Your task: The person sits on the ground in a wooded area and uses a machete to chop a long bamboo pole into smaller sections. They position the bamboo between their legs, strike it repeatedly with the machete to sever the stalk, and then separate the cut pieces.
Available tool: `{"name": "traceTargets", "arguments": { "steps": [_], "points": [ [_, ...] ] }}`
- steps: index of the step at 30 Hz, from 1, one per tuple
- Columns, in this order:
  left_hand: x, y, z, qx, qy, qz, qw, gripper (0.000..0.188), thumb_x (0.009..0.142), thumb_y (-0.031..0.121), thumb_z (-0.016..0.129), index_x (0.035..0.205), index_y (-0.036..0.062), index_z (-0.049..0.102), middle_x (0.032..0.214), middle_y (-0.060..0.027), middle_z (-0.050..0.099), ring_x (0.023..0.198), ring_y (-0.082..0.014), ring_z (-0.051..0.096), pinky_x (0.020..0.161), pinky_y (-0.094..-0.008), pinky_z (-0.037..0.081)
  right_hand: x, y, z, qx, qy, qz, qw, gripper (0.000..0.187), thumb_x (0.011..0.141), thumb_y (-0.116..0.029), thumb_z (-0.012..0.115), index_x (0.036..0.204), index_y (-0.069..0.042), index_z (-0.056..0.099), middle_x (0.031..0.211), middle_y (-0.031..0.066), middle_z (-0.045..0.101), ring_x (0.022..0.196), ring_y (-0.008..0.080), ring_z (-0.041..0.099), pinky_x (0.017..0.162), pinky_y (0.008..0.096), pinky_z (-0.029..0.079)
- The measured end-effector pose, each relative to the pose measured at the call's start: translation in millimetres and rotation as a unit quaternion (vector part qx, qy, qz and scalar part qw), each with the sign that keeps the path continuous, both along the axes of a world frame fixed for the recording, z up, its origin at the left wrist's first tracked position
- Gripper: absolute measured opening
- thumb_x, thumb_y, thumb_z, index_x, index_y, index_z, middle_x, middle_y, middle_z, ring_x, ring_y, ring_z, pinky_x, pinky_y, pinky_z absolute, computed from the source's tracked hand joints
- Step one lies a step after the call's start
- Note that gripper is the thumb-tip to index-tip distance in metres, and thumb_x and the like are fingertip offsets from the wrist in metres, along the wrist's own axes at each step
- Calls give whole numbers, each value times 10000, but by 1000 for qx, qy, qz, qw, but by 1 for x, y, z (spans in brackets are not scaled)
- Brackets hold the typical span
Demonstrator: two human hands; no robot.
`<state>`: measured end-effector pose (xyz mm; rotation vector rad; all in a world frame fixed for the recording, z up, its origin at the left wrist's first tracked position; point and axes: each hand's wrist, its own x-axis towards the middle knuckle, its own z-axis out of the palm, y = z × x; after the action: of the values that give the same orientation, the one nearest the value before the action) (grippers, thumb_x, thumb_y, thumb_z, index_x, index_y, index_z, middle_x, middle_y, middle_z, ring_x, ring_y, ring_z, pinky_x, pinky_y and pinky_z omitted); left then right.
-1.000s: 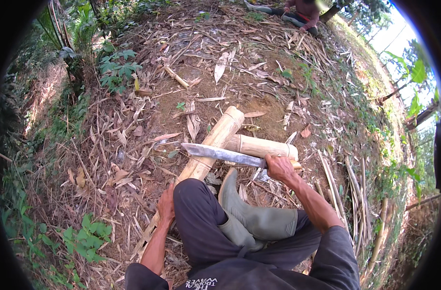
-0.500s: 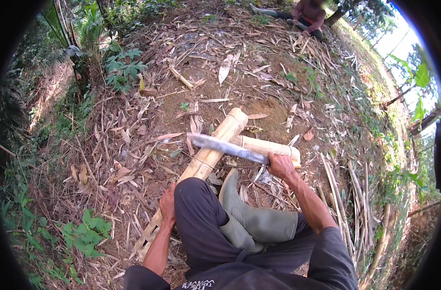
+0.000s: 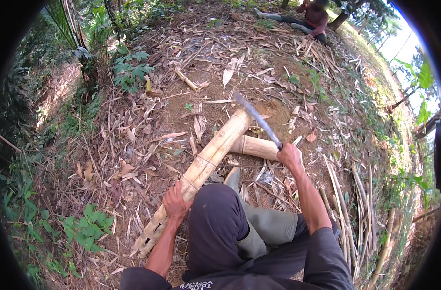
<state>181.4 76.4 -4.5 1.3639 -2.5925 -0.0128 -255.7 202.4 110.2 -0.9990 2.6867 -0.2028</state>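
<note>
A split bamboo pole (image 3: pixel 210 157) slants from my lower left up toward the middle, its far part over a shorter bamboo log (image 3: pixel 260 147). My left hand (image 3: pixel 177 200) is closed round the pole's side beside my raised knee. In my right hand (image 3: pixel 290 155) I grip a machete by its handle, above the short log's right end. The machete's blade (image 3: pixel 260 121) points up and to the left, close to the pole's far end; whether it touches the pole I cannot tell.
My bent leg and green rubber boots (image 3: pixel 273 224) are close under the pole. Thin bamboo sticks (image 3: pixel 339 203) lie at the right. A small bamboo piece (image 3: pixel 185 79) lies farther off among dry leaves. Another person (image 3: pixel 314 21) sits at the far right.
The machete has swung from across the pole toward its far end, its tip now higher. My left hand and the pole have shifted up and right in view, and my knee has moved right.
</note>
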Motion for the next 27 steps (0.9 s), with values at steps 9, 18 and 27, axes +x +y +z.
{"name": "traceTargets", "arguments": {
  "steps": [9,18,27],
  "points": [
    [9,17,-9,-68,-8,27,997,1031,603,469,837,1424,77,352,1157,-153,504,1010,-315,527,823,-451,407,10,106,73,-87,27,-123,988,246,763,-150,560,939,-2,645,816,266,659,799,435,639,725,509,482],
    [14,-20,30,287,50,26,956,1059,578,440,838,1404,13,332,1259,-250,434,1171,-408,479,983,-473,409,54,162,103,-161,72,15,984,132,803,-75,571,899,17,573,674,189,616,563,264,597,513,419,440],
    [15,-35,43,368,54,-10,928,990,557,506,825,1287,-43,443,1210,-292,538,1105,-396,575,954,-422,462,70,86,44,-10,75,65,995,92,809,-59,563,884,-8,571,638,146,622,518,251,592,472,416,474]
  ]
}}
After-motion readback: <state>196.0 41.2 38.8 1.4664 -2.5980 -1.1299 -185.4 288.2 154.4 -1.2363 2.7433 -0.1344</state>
